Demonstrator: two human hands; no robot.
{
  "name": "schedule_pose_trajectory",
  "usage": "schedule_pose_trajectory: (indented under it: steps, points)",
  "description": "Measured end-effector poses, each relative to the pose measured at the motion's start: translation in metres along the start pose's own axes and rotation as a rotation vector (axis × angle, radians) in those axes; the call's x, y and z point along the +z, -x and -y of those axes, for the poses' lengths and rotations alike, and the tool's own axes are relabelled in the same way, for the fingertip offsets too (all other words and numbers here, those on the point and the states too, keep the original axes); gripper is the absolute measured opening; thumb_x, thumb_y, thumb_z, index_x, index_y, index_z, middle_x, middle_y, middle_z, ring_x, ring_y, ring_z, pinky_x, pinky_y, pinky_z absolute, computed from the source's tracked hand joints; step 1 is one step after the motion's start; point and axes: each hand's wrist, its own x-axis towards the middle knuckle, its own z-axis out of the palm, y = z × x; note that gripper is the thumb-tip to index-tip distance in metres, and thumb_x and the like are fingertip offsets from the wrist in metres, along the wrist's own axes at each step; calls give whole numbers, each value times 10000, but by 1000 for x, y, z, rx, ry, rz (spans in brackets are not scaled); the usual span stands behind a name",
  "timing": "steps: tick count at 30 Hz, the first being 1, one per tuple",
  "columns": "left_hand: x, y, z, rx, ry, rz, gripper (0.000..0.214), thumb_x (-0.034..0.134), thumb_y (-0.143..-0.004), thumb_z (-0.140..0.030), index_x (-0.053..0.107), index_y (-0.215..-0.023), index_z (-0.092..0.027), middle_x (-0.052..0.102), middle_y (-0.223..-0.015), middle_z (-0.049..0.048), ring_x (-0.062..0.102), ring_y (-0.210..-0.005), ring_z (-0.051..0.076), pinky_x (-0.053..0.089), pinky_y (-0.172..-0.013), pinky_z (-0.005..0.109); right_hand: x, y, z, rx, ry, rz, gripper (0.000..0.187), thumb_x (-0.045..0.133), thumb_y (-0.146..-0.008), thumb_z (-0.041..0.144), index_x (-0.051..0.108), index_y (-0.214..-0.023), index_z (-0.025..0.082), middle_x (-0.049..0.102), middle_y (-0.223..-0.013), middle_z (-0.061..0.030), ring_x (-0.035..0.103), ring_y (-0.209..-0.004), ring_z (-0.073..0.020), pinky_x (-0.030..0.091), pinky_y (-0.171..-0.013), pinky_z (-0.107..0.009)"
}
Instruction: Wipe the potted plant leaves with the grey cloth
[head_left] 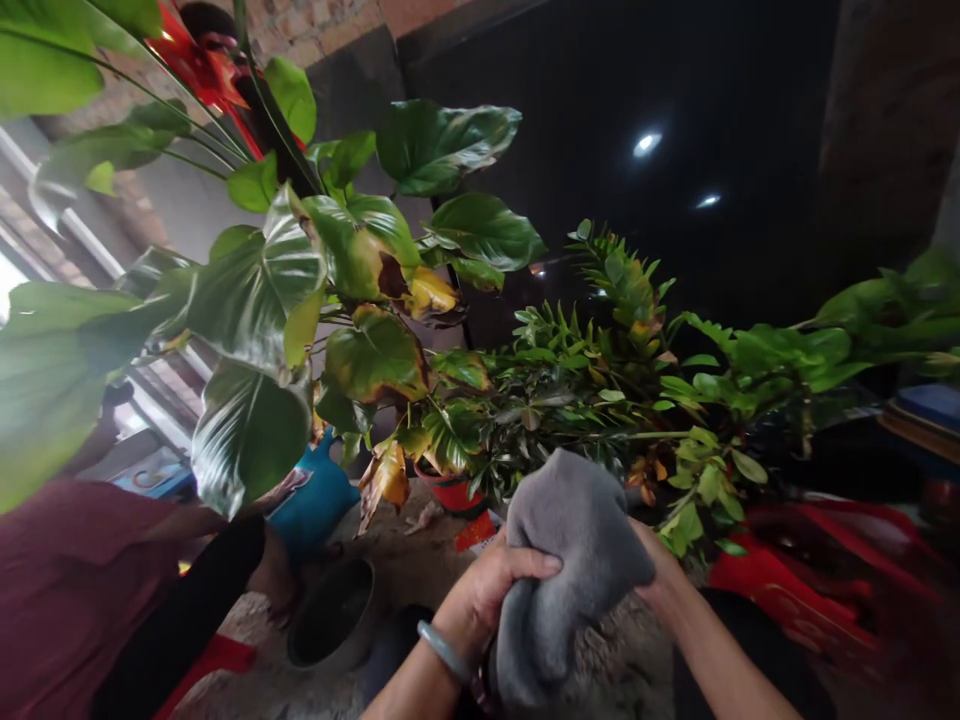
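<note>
A grey cloth (574, 545) hangs bunched between my hands in the lower middle of the view. My left hand (499, 580), with a pale bangle (446, 650) at the wrist, is closed round the cloth's left side, thumb on top. At the cloth's right side is my right hand (651, 560); its fingers are hidden behind the fabric, which it seems to support from behind. Just beyond the cloth grow leafy potted plants (540, 390), some leaves yellow and brown.
Large broad leaves (251, 285) reach in from the left. A co-worker in a maroon top (82, 580) sits at left, near a blue watering can-like vessel (315, 500). A dark bucket (334, 615) stands on the ground. Red bags (810, 570) lie at right.
</note>
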Motion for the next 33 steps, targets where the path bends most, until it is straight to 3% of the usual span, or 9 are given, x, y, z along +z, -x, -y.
schedule_pose_trajectory:
  steps: [5, 8, 12, 14, 20, 22, 26, 29, 33]
  points:
    - [28, -22, -44, 251, 78, -49, 591, 884, -408, -239, 701, -947, -79, 743, -708, 70, 671, -626, 218, 540, -699, 340, 7, 7, 11, 72, -79, -26, 195, 756, -522, 334, 630, -618, 220, 589, -486, 38, 470, -395, -110, 428, -438, -264]
    - [23, -35, -23, 322, 56, -167, 595, 901, -393, -241, 704, -934, -93, 746, -743, 62, 654, -628, 197, 527, -680, 319, 7, 9, 13, 92, -96, -28, 177, 749, -514, 303, 636, -618, 216, 599, -496, 32, 479, -403, -109, 427, -444, -260]
    - [-9, -17, 24, 114, -69, -167, 528, 896, -416, -256, 715, -875, -69, 738, -700, 99, 675, -652, 243, 522, -663, 336, 6, 9, 8, 146, -87, -32, 201, 753, -465, 268, 576, -542, 213, 559, -424, 36, 479, -377, -131, 398, -403, -263]
    - [-19, -2, 26, 76, -52, -131, 561, 890, -406, -237, 712, -916, -87, 749, -723, 103, 697, -693, 277, 532, -675, 354, 6, 8, 7, 152, -90, -22, 209, 757, -457, 255, 577, -553, 213, 552, -417, 44, 487, -382, -136, 397, -398, -261]
    - [8, -12, -39, 279, 75, -52, 747, 891, -408, -251, 663, -1101, -91, 758, -786, 88, 711, -843, 323, 542, -823, 403, 9, 8, 11, 144, -74, -34, 155, 748, -556, 261, 634, -636, 192, 585, -470, 37, 476, -376, -96, 407, -397, -230]
    - [16, -23, -45, 323, 108, -94, 732, 878, -443, -243, 651, -1125, -108, 756, -788, 64, 711, -805, 282, 542, -823, 380, 9, 8, 12, 143, -71, -31, 149, 751, -577, 258, 650, -662, 188, 599, -490, 27, 489, -382, -99, 423, -405, -238]
    - [-3, -25, -1, 199, 64, -248, 594, 867, -461, -190, 676, -1019, -120, 753, -741, 51, 676, -635, 201, 542, -682, 315, 8, 8, 11, 163, -74, -39, 154, 764, -550, 244, 635, -604, 180, 596, -476, 18, 487, -368, -99, 410, -385, -233]
    - [-29, -7, 36, 17, 23, -246, 544, 882, -429, -187, 681, -930, -119, 754, -722, 84, 692, -641, 239, 543, -656, 342, 5, 8, 11, 187, -79, -52, 160, 761, -521, 231, 611, -550, 180, 595, -460, 11, 484, -355, -103, 385, -360, -226]
    - [-38, 11, 16, 48, 22, -92, 574, 895, -418, -176, 701, -954, -108, 762, -757, 95, 722, -808, 321, 544, -822, 431, 5, 8, 11, 161, -100, -32, 149, 766, -521, 228, 647, -601, 188, 601, -467, 25, 480, -375, -98, 391, -374, -221]
